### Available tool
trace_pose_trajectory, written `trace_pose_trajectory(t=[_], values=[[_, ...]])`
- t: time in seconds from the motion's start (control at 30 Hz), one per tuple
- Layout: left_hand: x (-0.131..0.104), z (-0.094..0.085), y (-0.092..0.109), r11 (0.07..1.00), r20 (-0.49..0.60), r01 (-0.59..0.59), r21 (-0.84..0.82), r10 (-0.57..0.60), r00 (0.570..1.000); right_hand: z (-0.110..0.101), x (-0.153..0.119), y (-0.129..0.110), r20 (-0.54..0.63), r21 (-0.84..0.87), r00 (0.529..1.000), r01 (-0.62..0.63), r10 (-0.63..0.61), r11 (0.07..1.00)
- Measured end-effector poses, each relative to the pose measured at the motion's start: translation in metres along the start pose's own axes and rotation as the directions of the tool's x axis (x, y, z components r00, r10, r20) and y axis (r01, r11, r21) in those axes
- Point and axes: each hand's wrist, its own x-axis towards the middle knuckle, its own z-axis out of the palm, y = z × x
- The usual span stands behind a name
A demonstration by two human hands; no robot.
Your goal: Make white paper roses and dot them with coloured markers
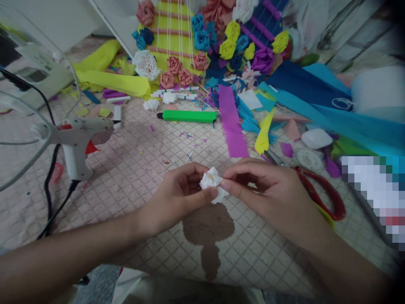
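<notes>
Between my two hands is a small white paper flower [210, 179], crumpled into folded petals. My left hand [180, 188] pinches it from the left, thumb at the front and fingers behind. With thumb and forefinger, my right hand [264, 185] grips its right edge. Below the flower, the quilted tabletop cover [139, 147] has a dark brown patch [209, 228]. Scissors with red handles [329, 198] lie beside my right hand, partly hidden by it. A strip of purple crepe paper [233, 122] lies just beyond my fingers.
A white glue gun [76, 143] with cords lies at the left. Behind my hands are a green marker [189, 116], yellow crepe paper [114, 82] and blue crepe paper [316, 90]. Paper roses [174, 65] decorate upright panels at the back. A white roll [379, 93] stands at the right.
</notes>
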Motion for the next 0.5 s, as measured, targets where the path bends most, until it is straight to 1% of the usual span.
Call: trace_pose_trajectory(t=[0.07,0.17,0.33,0.43,0.5], values=[[0.0003,-0.0011,0.0011,1.0,0.028,0.011,0.026,-0.012,1.0,0.0001,0.0001,-0.0001,0.021,0.029,1.0,-0.022,0.021,0.999],[0.0004,-0.0034,0.0014,0.999,0.067,0.041,0.019,-0.042,0.997,-0.0001,0.0008,-0.0005,0.04,0.071,0.998,-0.049,0.046,0.996],[-0.0003,-0.0043,0.0012,0.996,0.091,0.094,-0.002,-0.093,0.991,-0.0006,0.0012,-0.0035,0.053,0.103,0.996,-0.071,0.066,0.992],[-0.001,-0.0031,0.0027,0.996,0.1,0.088,-0.018,-0.085,0.991,-0.0009,0.0,-0.005,0.048,0.095,0.998,-0.05,0.046,0.994],[-0.0014,-0.0022,0.0034,0.996,0.09,0.081,-0.03,-0.078,0.993,-0.0007,-0.001,-0.0051,0.024,0.071,1.0,-0.018,0.016,0.997]])
